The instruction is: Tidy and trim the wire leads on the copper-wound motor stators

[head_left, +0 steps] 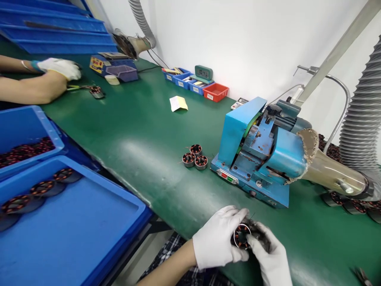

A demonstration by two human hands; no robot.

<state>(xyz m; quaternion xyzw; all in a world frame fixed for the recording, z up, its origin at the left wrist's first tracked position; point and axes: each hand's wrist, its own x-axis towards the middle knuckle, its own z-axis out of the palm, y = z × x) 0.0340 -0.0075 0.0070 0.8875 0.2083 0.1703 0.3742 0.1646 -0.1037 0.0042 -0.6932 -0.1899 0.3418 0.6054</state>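
My right hand (pixel 272 258) is cut off at the frame's bottom edge, and its fingers hide part of the wound stator (pixel 241 236). Both grips are closed on it: my left hand (pixel 218 240) pinches its left side, low over the green table (pixel 139 131). The blue tray (pixel 89 234) holds stators along its far-left side. A blue bin (pixel 24 127) behind holds many more, too blurred to count.

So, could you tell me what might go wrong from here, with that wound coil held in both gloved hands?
The stator is held by left hand and right hand at the table edge; a slip might drop it off the bench. Its thin wire ends may snag the glove fabric. The three stators lie loose beside the blue machine and could get knocked.
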